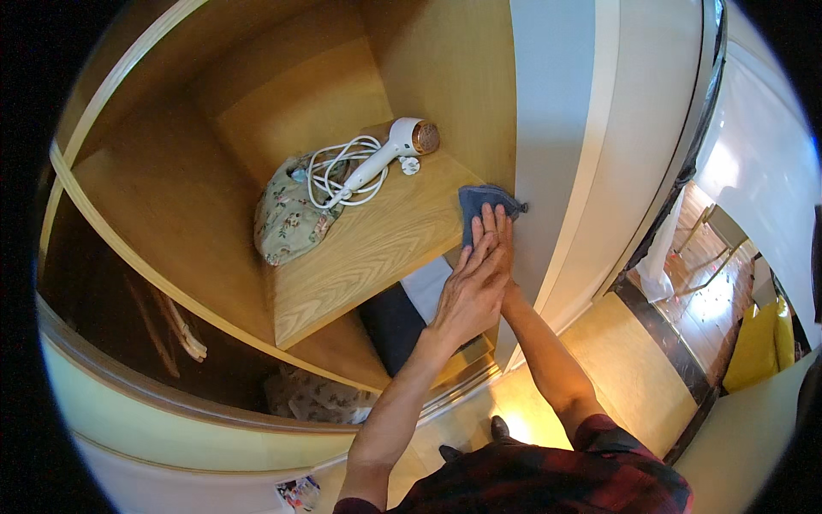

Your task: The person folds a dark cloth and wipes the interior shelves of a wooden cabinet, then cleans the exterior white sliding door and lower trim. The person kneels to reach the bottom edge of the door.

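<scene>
A folded blue-grey cloth (473,202) lies against the inner side of the cupboard, at the right end of a wooden shelf (390,236). My right hand (507,248) presses it there with outstretched fingers. Overlapping that hand is my left hand (471,295), its fingers stretched forward and lying along the right one; where its fingertips rest is partly hidden. To the left on the shelf lies a white hair dryer (377,167) with a copper-coloured end. Its white cord (321,176) is coiled over a floral fabric pouch (291,224).
A small dark knob (524,207) sticks out beside the cloth. Below the shelf are dark and white folded fabrics (394,321). A wooden divider (180,283) curves along the left. At right, past the cupboard's pale side panel (556,128), stand a chair (715,231) and a yellow item (758,347).
</scene>
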The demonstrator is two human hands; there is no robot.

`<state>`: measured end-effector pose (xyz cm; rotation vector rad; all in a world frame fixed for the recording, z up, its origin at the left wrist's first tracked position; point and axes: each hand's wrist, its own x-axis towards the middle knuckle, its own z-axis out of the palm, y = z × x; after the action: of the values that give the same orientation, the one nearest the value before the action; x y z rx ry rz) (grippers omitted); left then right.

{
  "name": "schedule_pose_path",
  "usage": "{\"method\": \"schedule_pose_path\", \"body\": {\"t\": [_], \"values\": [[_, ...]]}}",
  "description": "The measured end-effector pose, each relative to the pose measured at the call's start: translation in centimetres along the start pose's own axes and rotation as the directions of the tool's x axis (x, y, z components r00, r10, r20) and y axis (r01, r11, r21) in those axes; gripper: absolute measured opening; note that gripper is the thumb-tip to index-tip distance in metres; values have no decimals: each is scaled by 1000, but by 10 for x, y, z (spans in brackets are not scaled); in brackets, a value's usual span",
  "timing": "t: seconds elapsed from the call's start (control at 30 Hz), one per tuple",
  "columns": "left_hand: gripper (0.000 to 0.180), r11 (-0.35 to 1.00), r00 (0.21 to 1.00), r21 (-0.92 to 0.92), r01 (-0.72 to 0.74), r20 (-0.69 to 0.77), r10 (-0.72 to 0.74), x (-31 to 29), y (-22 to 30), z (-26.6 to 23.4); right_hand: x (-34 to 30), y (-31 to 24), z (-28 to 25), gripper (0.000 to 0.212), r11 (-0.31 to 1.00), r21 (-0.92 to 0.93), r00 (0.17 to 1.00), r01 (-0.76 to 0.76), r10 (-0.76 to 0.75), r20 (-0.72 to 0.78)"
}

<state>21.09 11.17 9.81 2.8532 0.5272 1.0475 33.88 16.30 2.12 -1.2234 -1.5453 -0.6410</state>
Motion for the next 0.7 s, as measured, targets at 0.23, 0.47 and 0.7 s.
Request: {"method": "schedule_pose_path", "body": {"t": [0.23,0.47,0.7], "values": [[20,993,982,-35,112,-147,-116,-35,18,-29,10,-59,-10,58,991,115,998,-67,69,-14],[8,967,728,-60,247,-647,-227,-73,42,-113,38,-158,-32,34,740,656,973,-145,229,-43],[24,884,274,-369,289,-852,-445,-146,49,-188,114,-275,-46,32,-768,461,469,-445,239,850]]}}
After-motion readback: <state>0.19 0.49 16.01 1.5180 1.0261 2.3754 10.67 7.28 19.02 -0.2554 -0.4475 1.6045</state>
